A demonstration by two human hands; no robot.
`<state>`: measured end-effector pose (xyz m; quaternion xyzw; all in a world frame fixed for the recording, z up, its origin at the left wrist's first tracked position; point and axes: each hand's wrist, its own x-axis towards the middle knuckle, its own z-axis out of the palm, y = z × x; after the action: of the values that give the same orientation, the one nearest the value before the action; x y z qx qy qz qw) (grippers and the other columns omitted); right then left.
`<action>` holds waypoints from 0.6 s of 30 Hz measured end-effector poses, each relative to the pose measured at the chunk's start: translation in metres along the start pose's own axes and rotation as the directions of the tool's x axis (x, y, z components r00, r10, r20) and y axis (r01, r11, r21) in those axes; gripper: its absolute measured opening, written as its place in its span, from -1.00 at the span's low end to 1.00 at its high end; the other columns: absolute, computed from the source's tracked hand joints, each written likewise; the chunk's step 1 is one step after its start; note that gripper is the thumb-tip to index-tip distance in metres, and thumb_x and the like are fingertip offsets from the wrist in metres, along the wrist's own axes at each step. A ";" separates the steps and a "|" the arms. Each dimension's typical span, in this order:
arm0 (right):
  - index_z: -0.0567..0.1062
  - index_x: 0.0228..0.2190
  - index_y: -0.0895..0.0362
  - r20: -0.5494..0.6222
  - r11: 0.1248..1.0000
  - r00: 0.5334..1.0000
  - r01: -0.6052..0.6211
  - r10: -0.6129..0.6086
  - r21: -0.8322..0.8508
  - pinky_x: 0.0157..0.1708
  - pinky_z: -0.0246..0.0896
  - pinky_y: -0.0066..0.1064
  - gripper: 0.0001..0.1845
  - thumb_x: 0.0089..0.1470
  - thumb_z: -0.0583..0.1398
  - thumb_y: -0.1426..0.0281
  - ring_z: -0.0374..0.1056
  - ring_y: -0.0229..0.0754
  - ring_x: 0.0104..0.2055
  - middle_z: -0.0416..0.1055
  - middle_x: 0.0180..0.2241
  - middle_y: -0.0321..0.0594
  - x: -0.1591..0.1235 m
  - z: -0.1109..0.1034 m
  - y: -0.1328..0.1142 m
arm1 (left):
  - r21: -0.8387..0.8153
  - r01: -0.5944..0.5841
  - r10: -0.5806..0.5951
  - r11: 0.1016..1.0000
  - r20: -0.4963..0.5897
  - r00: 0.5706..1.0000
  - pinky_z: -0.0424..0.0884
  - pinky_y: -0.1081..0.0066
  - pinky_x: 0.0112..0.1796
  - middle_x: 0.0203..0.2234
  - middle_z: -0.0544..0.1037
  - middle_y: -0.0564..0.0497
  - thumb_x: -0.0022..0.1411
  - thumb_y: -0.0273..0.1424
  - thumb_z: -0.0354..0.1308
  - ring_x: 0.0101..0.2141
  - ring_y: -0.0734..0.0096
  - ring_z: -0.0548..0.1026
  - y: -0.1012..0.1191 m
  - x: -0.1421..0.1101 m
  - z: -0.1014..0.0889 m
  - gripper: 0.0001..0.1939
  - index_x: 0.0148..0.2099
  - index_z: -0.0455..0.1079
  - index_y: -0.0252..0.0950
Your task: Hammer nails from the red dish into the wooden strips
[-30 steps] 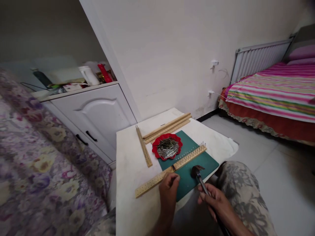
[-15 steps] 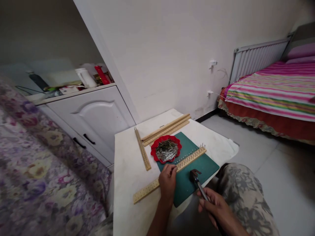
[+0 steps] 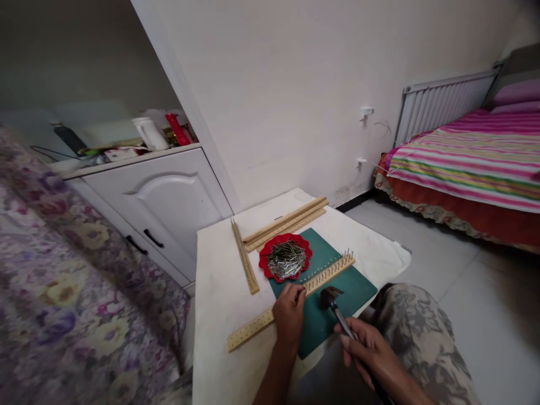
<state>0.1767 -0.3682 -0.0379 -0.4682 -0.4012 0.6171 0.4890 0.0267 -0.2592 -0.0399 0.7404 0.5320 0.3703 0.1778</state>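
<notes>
A pale wooden strip (image 3: 251, 331) with rows of holes lies across a green mat (image 3: 324, 326), with several nails (image 3: 331, 271) upright along its right part. My left hand (image 3: 289, 312) rests over the strip's middle, hiding part of it. Its thumb and fingers are pinched at the near end of the nail row; whatever lies between them is too small to make out. My right hand (image 3: 363, 346) grips a claw hammer (image 3: 331, 297) by the handle. The hammer's head is over the mat, just in front of the strip. Beyond my left hand, a red scalloped dish (image 3: 264, 261) holds many loose nails (image 3: 287, 259).
More wooden strips (image 3: 287, 222) lie at the back of the white-covered table (image 3: 215, 270), and another strip (image 3: 243, 259) lies left of the dish. A floral curtain (image 3: 97, 304) and a white cabinet (image 3: 160, 202) stand left. A bed (image 3: 464, 163) is at right.
The hammer head has shifted slightly left, closer to my left hand. My left hand stays pinched at the same spot on the strip. The view has moved slightly.
</notes>
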 end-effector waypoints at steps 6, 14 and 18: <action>0.28 -0.29 0.15 0.085 0.998 0.995 0.050 -0.048 -0.027 -0.86 -0.26 -0.63 -0.65 0.03 0.11 0.12 0.00 -0.47 -0.87 0.35 -0.69 -0.47 0.019 0.014 -0.031 | -0.010 -0.005 0.005 1.000 0.008 1.000 0.22 0.55 -0.40 -0.45 0.43 0.09 0.19 -0.38 -0.05 -0.41 0.51 0.39 -0.004 -0.001 0.002 -0.80 -0.36 0.40 -0.24; 0.24 -0.35 0.11 0.147 0.994 0.988 0.052 -0.038 -0.093 -0.88 -0.23 -0.64 -0.70 0.04 0.10 0.13 -0.01 -0.46 -0.88 0.32 -0.71 -0.51 0.037 0.025 -0.033 | 0.047 0.025 -0.026 0.999 0.016 1.000 0.16 0.55 -0.44 -0.50 0.38 0.11 0.15 -0.42 -0.04 -0.44 0.51 0.36 -0.009 -0.003 0.004 -0.84 -0.42 0.33 -0.26; 0.23 -0.32 0.10 0.144 0.993 0.988 0.069 -0.055 -0.093 -0.87 -0.23 -0.65 -0.72 0.07 0.08 0.15 0.00 -0.46 -0.87 0.33 -0.69 -0.50 0.037 0.023 -0.032 | 0.049 0.026 -0.027 0.998 0.016 1.000 0.17 0.54 -0.42 -0.51 0.37 0.10 0.17 -0.39 -0.05 -0.43 0.49 0.36 -0.012 -0.003 0.005 -0.82 -0.45 0.31 -0.26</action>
<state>0.1582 -0.3268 -0.0087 -0.4338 -0.4788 0.6128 0.4550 0.0224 -0.2568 -0.0520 0.7403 0.5492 0.3488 0.1691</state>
